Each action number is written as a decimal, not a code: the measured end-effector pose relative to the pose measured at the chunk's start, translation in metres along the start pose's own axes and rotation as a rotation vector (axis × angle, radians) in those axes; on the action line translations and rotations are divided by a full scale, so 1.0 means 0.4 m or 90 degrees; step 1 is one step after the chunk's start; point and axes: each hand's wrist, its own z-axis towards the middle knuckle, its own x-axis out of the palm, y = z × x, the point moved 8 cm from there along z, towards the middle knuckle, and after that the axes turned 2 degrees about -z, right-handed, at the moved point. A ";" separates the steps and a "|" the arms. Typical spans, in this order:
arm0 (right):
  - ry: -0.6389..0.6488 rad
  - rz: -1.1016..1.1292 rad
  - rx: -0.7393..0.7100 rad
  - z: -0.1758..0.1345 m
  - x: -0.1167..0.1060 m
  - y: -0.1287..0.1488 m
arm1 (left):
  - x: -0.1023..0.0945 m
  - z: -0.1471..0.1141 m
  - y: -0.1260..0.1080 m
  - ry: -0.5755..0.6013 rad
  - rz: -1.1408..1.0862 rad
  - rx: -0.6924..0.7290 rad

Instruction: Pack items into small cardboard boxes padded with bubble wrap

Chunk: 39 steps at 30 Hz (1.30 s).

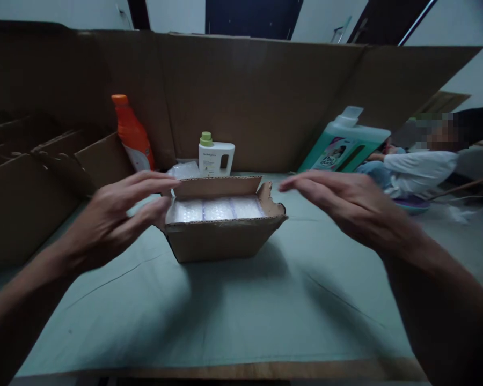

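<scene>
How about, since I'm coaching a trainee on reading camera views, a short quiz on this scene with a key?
1. Multiple choice: What shows inside the open cardboard box?
A) Crumpled newspaper
B) Bubble-wrapped packs
C) Metal cans

2. True or false: The white handled bottle with the green cap stands behind the box, as the wearer sees it.

3. Short answer: Which of the wearer's hands is nearer the teal bottle in the picture?

Key: 1. B; 2. True; 3. The right hand.
</scene>
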 end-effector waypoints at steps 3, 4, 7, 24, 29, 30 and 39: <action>-0.037 0.070 0.122 -0.143 0.016 -0.099 | -0.022 -0.162 0.099 -0.139 -0.020 -0.135; -0.027 0.093 0.164 -0.181 0.054 -0.127 | 0.013 -0.206 0.145 -0.114 -0.031 -0.206; 0.030 0.177 0.212 -0.218 0.214 -0.152 | 0.151 -0.264 0.233 -0.048 -0.143 -0.326; 0.014 0.223 0.191 -0.242 0.279 -0.198 | 0.308 -0.269 0.035 -0.125 -0.380 -0.269; 0.226 0.463 -0.061 0.083 0.548 0.189 | 0.112 -0.501 0.244 -0.325 -0.175 -0.547; 0.263 0.465 -0.120 0.143 0.598 0.268 | 0.065 -0.530 0.272 -0.372 -0.136 -0.564; 0.200 0.372 -0.128 0.329 0.884 0.609 | -0.073 -0.614 0.415 -0.616 -0.104 -0.608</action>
